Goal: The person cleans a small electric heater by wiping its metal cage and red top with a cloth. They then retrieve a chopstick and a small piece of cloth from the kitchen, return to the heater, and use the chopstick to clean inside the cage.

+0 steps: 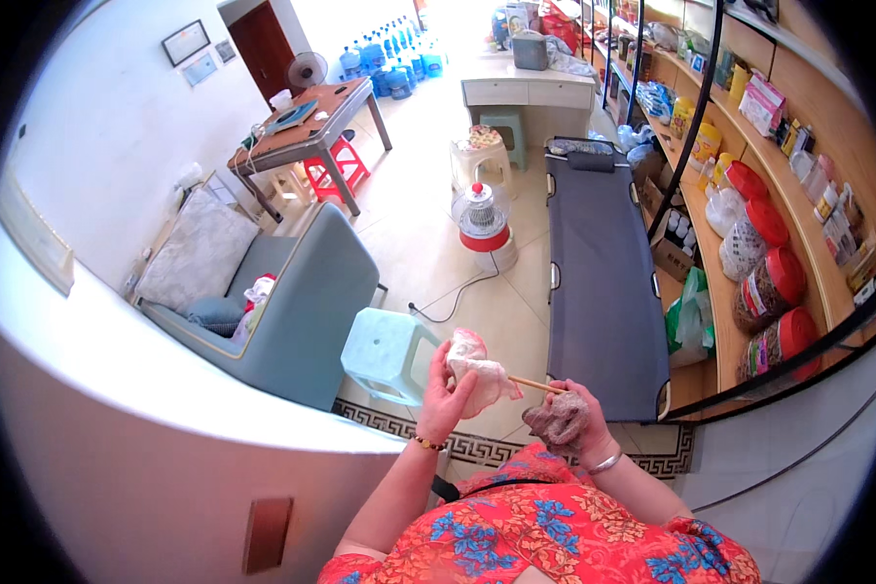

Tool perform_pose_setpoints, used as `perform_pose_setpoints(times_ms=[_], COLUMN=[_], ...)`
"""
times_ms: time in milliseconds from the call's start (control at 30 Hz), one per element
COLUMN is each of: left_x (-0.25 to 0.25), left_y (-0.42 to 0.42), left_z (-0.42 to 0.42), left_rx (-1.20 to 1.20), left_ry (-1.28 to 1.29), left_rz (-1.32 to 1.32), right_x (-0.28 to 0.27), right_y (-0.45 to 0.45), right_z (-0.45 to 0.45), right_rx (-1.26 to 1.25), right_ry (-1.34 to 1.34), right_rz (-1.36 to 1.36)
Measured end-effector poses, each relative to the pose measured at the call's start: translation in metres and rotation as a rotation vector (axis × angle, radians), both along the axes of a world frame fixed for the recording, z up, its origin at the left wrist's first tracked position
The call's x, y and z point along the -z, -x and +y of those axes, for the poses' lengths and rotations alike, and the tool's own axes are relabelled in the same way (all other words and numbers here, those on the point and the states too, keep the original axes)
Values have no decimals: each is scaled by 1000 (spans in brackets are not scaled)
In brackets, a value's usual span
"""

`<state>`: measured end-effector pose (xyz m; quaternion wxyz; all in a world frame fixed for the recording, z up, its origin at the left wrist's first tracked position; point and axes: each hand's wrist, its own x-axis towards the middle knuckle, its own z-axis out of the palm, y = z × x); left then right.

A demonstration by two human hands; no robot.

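Observation:
My left hand (445, 394) holds a crumpled white and pink cloth (482, 372) up in front of my body. My right hand (584, 420) grips a bunched greyish-brown cloth (561, 420) together with a thin wooden stick (536, 382). From the right hand the stick runs left to the white and pink cloth; its far end is hidden there. Both hands are near each other, above the tiled floor and the patterned border. The palm sides and some fingers are covered by the cloths.
A light-blue plastic stool (379, 343) stands ahead on the left, beside a blue-grey sofa (328, 292). A grey folding cot (606, 277) lies along the right, next to wooden shelves (708, 292) with red-lidded jars. Farther ahead, a round heater (484, 226) trails a black cord (456, 310) over the floor.

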<state>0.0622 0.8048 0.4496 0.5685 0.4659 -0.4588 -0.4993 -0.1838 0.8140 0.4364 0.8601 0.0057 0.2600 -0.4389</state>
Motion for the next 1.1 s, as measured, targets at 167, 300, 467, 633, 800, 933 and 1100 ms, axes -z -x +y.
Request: perform_pose_setpoints(times_ms=[167, 300, 467, 633, 800, 933, 1100], left_x=[17, 7, 31, 14, 23, 21, 24], left_y=[-18, -40, -63, -53, -61, -16, 51], left_z=[-67, -96, -147, -182, -181, -160, -87], left_rx=[46, 44, 53, 146, 247, 465, 775], left_ry=[-86, -206, -235, -236, -323, -343, -330], left_rz=[50, 27, 424, 690, 626, 647, 716], right_x=[17, 30, 18, -11, -19, 8, 5], right_y=[-15, -27, -63, -85, -74, -46, -18], right_z=[-72, -143, -208, -213, -164, -102, -17], right_rx=[-60, -209, -279, -265, -115, 95, 252], right_ry=[-8, 87, 75, 116, 131, 159, 162], right_rz=[137, 214, 149, 225, 179, 121, 42])
